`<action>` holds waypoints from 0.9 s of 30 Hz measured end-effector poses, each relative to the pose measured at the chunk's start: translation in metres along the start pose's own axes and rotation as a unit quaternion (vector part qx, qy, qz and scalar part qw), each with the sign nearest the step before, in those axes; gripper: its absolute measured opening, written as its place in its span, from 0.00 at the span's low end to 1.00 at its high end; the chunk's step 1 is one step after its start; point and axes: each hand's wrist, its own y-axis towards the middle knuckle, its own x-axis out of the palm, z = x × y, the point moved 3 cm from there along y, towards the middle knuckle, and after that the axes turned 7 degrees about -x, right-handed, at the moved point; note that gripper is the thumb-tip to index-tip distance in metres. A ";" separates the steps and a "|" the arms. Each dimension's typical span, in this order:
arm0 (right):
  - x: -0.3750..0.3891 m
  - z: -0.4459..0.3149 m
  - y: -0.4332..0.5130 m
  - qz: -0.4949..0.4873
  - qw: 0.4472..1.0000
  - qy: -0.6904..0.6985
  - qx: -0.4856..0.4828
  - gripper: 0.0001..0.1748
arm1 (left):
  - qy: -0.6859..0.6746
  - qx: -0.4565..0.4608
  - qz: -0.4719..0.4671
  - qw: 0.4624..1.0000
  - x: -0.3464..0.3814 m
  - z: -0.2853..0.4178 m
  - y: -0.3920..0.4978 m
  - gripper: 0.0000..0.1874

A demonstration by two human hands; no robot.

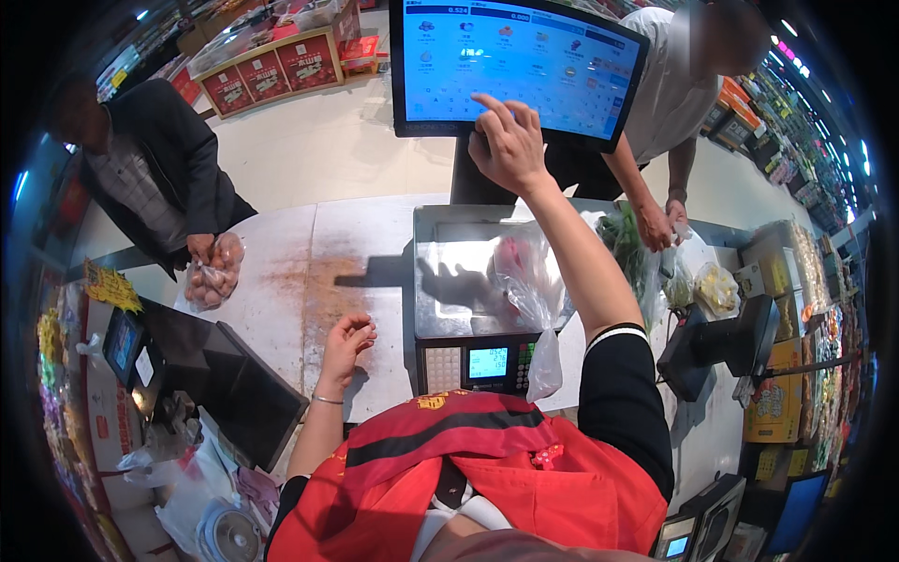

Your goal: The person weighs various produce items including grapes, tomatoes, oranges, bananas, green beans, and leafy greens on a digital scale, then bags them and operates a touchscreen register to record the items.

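My right hand (509, 144) is raised over the lower part of a lit touchscreen (520, 70), its index finger extended at the on-screen keyboard; whether it touches is unclear. Below my forearm, a clear plastic bag (530, 281) with something pinkish-red inside lies on the metal pan of a weighing scale (456, 323), its twisted end hanging over the scale's lit display panel (488, 363). My left hand (345, 348) hovers left of the scale above the white counter (274, 246), fingers loosely curled, holding nothing. A metal bracelet circles the left wrist.
At the left, a person's hand holds a bag of round brown items (214, 274) on the counter. Another person at the right handles a plastic bag beside leafy greens (621, 235). A black stand-mounted device (730, 337) is at right, a dark monitor (232, 386) at left.
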 end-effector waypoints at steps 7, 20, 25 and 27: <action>0.013 0.003 0.084 0.040 0.997 -0.055 -0.044 0.16 | 0.012 0.015 -0.028 0.999 0.007 -0.001 0.004 0.11; -0.078 0.054 -0.232 0.162 0.859 0.106 0.474 0.05 | 0.328 0.275 -0.100 0.898 0.089 0.032 -0.016 0.18; -0.096 -0.062 -0.476 -0.173 0.702 0.119 0.681 0.25 | 0.411 0.543 -0.205 0.703 0.200 0.069 -0.037 0.43; -0.071 -0.094 -0.507 -0.213 0.651 0.234 0.690 0.32 | 0.490 0.564 -0.243 0.619 0.245 0.070 -0.048 0.31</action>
